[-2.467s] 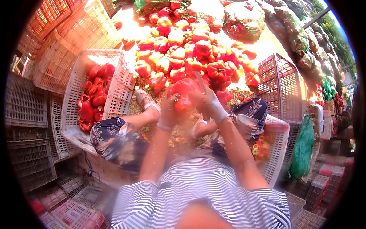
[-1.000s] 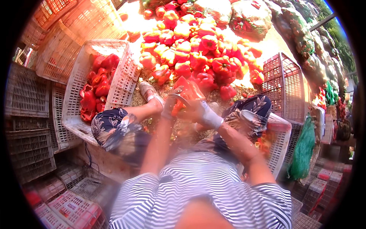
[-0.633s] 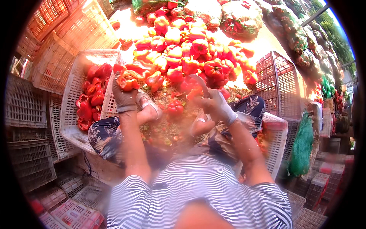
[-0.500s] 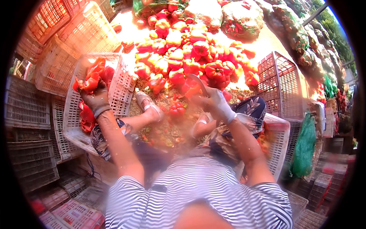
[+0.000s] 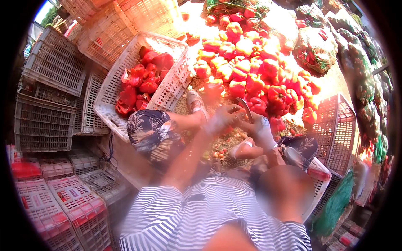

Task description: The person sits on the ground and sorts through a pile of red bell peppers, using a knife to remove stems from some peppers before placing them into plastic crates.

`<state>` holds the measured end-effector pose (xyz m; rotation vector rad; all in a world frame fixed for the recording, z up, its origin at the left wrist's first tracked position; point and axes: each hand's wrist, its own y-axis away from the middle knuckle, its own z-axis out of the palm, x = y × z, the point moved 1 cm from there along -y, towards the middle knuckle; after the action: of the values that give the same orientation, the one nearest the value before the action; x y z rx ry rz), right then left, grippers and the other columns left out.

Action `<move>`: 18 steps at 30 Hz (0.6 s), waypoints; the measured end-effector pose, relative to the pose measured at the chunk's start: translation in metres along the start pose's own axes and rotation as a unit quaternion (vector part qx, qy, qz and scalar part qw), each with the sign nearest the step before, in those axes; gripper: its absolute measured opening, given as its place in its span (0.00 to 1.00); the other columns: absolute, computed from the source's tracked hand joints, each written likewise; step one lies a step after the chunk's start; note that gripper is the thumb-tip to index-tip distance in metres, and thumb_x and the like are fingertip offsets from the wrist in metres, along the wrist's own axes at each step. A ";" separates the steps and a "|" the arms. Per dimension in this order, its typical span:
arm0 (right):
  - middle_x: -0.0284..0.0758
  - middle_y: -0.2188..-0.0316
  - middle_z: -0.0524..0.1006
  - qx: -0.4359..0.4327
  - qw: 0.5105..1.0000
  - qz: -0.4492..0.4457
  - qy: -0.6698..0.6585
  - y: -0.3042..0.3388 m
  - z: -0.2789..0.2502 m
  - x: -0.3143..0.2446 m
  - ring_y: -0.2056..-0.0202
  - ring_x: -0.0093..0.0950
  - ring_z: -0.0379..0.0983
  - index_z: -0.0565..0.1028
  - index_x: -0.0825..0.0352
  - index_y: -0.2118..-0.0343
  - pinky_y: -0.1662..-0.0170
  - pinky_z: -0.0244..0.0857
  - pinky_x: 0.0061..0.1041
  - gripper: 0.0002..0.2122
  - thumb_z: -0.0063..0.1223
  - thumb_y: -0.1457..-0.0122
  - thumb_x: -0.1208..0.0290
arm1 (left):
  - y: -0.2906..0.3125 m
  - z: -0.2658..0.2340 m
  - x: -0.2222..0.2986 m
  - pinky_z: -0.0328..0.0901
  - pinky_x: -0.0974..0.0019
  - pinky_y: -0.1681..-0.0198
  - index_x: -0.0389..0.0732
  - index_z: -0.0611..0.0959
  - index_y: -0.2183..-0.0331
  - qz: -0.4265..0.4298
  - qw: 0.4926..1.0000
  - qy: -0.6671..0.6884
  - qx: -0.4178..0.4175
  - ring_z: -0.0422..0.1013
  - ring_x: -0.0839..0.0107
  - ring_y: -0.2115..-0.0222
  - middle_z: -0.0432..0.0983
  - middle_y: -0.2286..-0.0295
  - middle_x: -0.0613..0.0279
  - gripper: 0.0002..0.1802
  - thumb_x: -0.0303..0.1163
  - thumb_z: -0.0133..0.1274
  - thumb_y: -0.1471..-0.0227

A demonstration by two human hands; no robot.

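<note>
Both gloved hands are close together between my knees. In my right hand [image 5: 258,130] is a knife with a short curved blade [image 5: 245,109], its tip pointing up and away. My left hand [image 5: 225,119] meets it from the left, its fingers bent near the blade; whatever lies in them is hidden and blurred. To the left, a pale plastic crate [image 5: 165,98] contains opened red bell peppers [image 5: 147,72]. A large heap of whole red bell peppers [image 5: 251,62] spreads over the ground just beyond my hands.
Stacked crates [image 5: 52,62] stand at the left, with more red-stained crates [image 5: 67,205] behind them. Another crate [image 5: 335,125] stands on the right, near a green net sack [image 5: 335,205]. Filled net bags [image 5: 316,48] line the far right. Chopped scraps [image 5: 217,152] litter the ground between my feet.
My left hand has left the crate, where it held red pepper pieces, and come over to my right hand. Pepper pieces now lie in the crate. The view has swung left.
</note>
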<state>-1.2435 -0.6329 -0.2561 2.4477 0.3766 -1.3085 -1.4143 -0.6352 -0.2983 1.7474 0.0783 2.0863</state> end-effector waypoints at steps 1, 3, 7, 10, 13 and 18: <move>0.39 0.75 0.80 0.005 0.999 0.038 0.006 -0.001 0.004 0.005 0.71 0.26 0.76 0.80 0.67 0.63 0.66 0.68 0.29 0.19 0.61 0.49 0.55 | -0.002 -0.002 -0.004 0.65 0.76 0.73 0.38 0.84 0.62 -0.005 1.000 0.001 0.005 0.71 0.82 0.74 0.77 0.74 0.69 0.15 0.42 0.57 0.41; 0.41 0.75 0.79 0.014 0.998 0.051 0.034 -0.001 0.010 -0.002 0.72 0.29 0.77 0.80 0.68 0.63 0.65 0.68 0.32 0.20 0.62 0.50 0.54 | 0.006 0.002 -0.006 0.64 0.75 0.75 0.38 0.84 0.64 0.054 0.995 0.076 0.029 0.70 0.82 0.77 0.77 0.75 0.68 0.17 0.44 0.57 0.40; 0.38 0.76 0.79 0.021 0.999 0.030 0.025 0.008 0.013 -0.002 0.74 0.25 0.76 0.80 0.69 0.62 0.68 0.67 0.27 0.19 0.65 0.49 0.58 | 0.004 0.004 -0.030 0.62 0.77 0.80 0.38 0.83 0.65 0.002 0.982 0.178 0.068 0.70 0.83 0.79 0.76 0.77 0.71 0.16 0.43 0.57 0.40; 0.31 0.78 0.78 0.063 0.993 0.026 -0.094 0.012 0.019 0.001 0.76 0.19 0.72 0.79 0.70 0.62 0.72 0.65 0.24 0.17 0.64 0.47 0.61 | -0.005 0.013 -0.029 0.63 0.79 0.80 0.42 0.81 0.62 -0.021 0.948 0.305 0.094 0.69 0.85 0.80 0.76 0.74 0.72 0.15 0.44 0.56 0.39; 0.26 0.80 0.75 0.087 0.962 0.125 -0.228 0.017 -0.004 -0.001 0.80 0.13 0.65 0.78 0.69 0.59 0.77 0.59 0.17 0.15 0.62 0.44 0.63 | -0.012 -0.026 -0.015 0.64 0.80 0.81 0.45 0.81 0.65 0.026 0.954 0.272 0.125 0.68 0.85 0.81 0.73 0.77 0.72 0.13 0.45 0.57 0.40; 0.28 0.77 0.76 0.373 0.912 0.048 -0.163 0.061 -0.122 -0.003 0.80 0.14 0.69 0.77 0.70 0.56 0.78 0.61 0.15 0.18 0.65 0.43 0.62 | -0.001 -0.172 0.076 0.64 0.79 0.78 0.43 0.80 0.62 0.207 0.879 0.257 0.344 0.71 0.80 0.80 0.76 0.74 0.67 0.12 0.41 0.52 0.37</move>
<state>-1.1302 -0.6373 -0.1798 2.6637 -0.4097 -2.0530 -1.5876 -0.5698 -0.2639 1.5744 0.7435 3.0776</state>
